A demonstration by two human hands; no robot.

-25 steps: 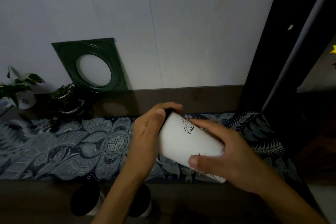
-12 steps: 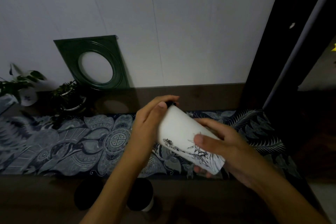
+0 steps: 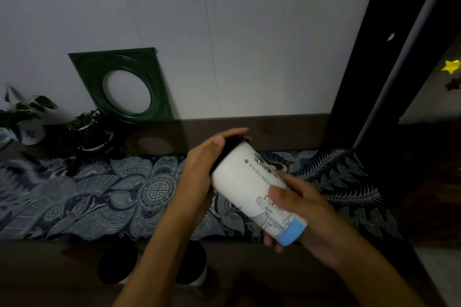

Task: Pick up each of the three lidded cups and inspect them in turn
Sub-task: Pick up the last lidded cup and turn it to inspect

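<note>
A white paper cup [image 3: 245,182] with a black lid, line drawings and a blue band at its base lies tilted in the air between both hands, lid pointing up and left. My left hand [image 3: 199,169] grips the lid end. My right hand [image 3: 306,209] holds the base end, thumb across the printed side. Two more cups with black lids [image 3: 117,265] [image 3: 192,263] stand upright on the table near its front edge, under my left forearm, the right one partly hidden by it.
A dark wooden table [image 3: 274,129] carries a blue patterned runner [image 3: 99,197]. A green square frame with a round hole [image 3: 124,87] leans on the white wall. Two potted plants [image 3: 87,132] [image 3: 25,119] stand at back left. A black post [image 3: 369,57] rises at right.
The cup has been rotated about its axis in both hands; different printing and the blue base band now face me. The camera view shifted slightly.
</note>
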